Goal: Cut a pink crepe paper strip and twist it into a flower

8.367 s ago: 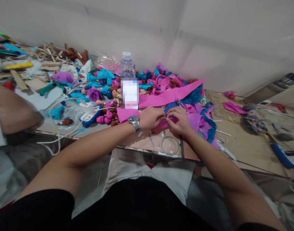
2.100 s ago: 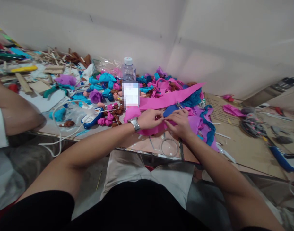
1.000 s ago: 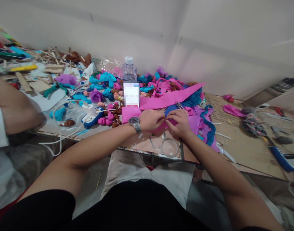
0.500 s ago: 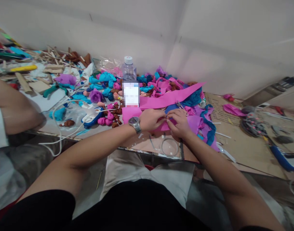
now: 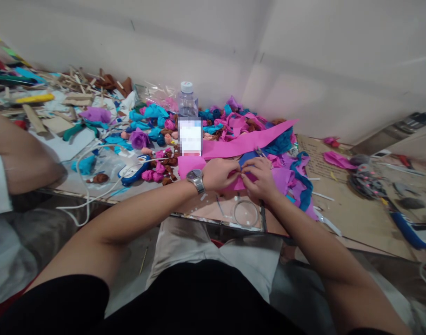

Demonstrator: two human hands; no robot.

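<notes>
Left hand point(image 5: 217, 174) and right hand point(image 5: 260, 179) pinch pink paper point(image 5: 237, 184) close together, apparently for fine control | phone point(image 5: 190, 137) upright before bottle point(image 5: 188, 103), likely propped for viewing.

- One camera sits on the head of the person point(image 5: 206, 302) there, close above the bench point(image 5: 213, 208).
- It faces forward and down, across the near edge toward the wall point(image 5: 303, 60).

Phone point(image 5: 190, 137) sits on the surface point(image 5: 213, 204), bottle point(image 5: 188, 106) just behind, paper strip point(image 5: 190, 166) in front, power strip point(image 5: 134, 170) left, ring point(image 5: 245, 225) near the front edge!
</notes>
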